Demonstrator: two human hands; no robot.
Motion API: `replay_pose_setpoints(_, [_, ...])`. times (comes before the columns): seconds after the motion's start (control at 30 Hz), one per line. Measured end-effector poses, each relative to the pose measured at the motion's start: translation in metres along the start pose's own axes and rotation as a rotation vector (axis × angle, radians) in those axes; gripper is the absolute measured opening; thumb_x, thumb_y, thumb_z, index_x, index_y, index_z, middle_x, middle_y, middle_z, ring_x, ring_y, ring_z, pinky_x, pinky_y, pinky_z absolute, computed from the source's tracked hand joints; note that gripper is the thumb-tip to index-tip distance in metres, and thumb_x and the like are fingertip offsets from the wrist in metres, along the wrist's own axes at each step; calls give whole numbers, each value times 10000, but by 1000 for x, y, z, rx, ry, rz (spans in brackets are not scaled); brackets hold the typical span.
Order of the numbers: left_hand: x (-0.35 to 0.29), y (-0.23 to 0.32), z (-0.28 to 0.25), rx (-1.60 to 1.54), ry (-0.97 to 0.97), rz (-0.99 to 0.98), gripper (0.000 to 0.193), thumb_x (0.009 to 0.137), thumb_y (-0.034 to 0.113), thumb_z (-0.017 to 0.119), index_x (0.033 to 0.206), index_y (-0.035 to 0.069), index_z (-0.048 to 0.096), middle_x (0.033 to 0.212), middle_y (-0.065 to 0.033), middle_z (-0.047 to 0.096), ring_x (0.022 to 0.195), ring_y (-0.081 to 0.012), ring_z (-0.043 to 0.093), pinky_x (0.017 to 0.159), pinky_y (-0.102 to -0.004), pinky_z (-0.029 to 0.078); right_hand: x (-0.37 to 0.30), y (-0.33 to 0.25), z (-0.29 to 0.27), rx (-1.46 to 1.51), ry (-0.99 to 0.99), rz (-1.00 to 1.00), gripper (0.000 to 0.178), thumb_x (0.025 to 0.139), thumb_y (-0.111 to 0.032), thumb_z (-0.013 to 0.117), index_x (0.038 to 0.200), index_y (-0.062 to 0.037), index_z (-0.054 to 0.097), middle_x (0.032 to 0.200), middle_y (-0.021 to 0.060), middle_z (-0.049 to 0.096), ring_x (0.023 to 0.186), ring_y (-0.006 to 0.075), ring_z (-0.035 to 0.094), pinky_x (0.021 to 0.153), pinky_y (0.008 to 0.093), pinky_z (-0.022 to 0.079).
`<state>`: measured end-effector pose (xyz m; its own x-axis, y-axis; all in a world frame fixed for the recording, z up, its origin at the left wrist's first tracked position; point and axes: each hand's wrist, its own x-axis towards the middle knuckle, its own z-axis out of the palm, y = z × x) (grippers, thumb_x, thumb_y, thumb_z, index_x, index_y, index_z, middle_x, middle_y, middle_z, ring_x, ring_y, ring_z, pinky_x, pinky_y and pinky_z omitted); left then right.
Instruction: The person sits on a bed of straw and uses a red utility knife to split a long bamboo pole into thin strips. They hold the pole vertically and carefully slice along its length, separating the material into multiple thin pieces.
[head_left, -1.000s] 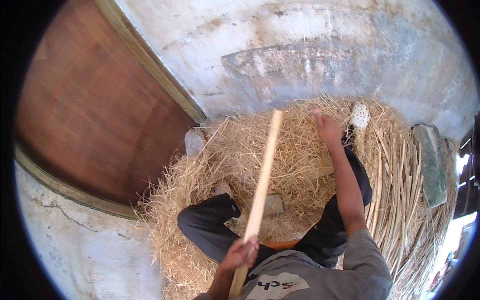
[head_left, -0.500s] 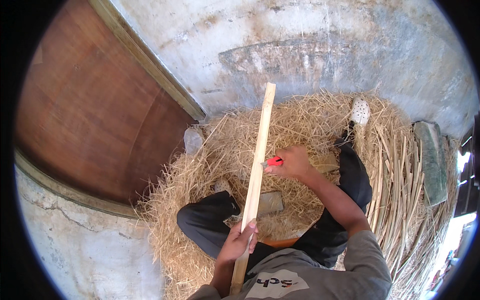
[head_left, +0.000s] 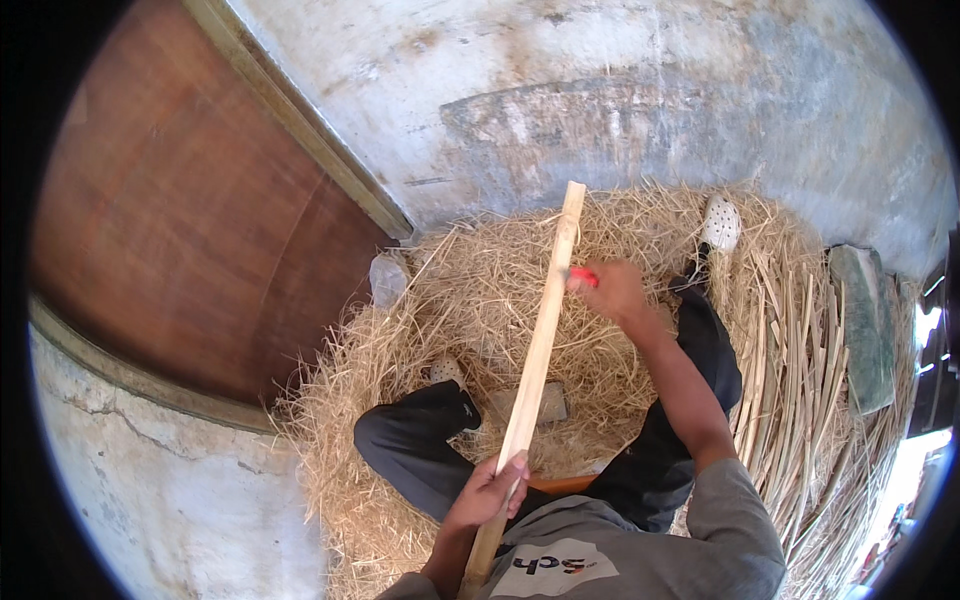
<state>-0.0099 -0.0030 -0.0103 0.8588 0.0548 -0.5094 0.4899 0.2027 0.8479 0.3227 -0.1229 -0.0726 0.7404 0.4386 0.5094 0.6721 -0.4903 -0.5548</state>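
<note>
A long, pale bamboo strip (head_left: 541,349) slants up and away from my lap. My left hand (head_left: 487,492) is closed around its near part, thumb lying on top. Farther along, my right hand (head_left: 618,292) grips a red utility knife (head_left: 583,276), slightly smeared by motion. The knife's tip meets the right edge of the strip, below its far end; the blade itself is too blurred to make out. A small curl of shaving seems to stand out from that edge just beyond the knife.
Dry shavings (head_left: 480,290) cover the ground around my legs. A brick-like block (head_left: 551,402) lies between them. Thin split strips (head_left: 790,380) are stacked on the right beside a greenish slab (head_left: 862,330). A stained wall (head_left: 640,90) rises ahead, a brown door (head_left: 190,200) at left.
My right hand with the knife has slid farther up the strip, away from me. The strip's far end has swung right and dropped slightly. My left hand has shifted a little right.
</note>
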Motion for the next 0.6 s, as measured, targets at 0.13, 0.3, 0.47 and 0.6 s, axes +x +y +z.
replay_pose_setpoints(0.13, [6, 3, -11, -81, -7, 69, 326, 1031, 340, 418, 898, 53, 494, 544, -24, 446, 433, -108, 433, 407, -247, 386, -28, -32, 15, 53, -139, -215, 688, 712, -780, 566, 596, -103, 606, 520, 89, 556, 501, 286, 592, 467, 401, 437])
replay_pose_setpoints(0.3, [6, 7, -8, -96, -8, 90, 330, 1033, 339, 411, 887, 52, 485, 540, -27, 430, 433, -107, 412, 402, -248, 375, -25, -34, 18, 57, -59, -315, 689, 674, -788, 595, 563, -109, 559, 493, 71, 527, 451, 275, 559, 441, 390, 420])
replay_pose_setpoints(0.47, [9, 8, -5, -87, 5, 92, 316, 1028, 328, 420, 881, 56, 483, 512, -24, 404, 416, -117, 396, 403, -253, 354, -20, -24, 23, 24, 13, -323, 660, 666, -769, 623, 563, -120, 552, 491, 61, 528, 438, 269, 552, 459, 403, 429])
replay_pose_setpoints(0.6, [10, 7, -5, -62, 19, 92, 309, 1029, 322, 422, 884, 55, 479, 511, -24, 404, 415, -117, 391, 398, -257, 352, -15, -10, 28, -2, 50, -180, 628, 707, -722, 629, 594, -106, 584, 526, 88, 561, 505, 299, 587, 501, 421, 452])
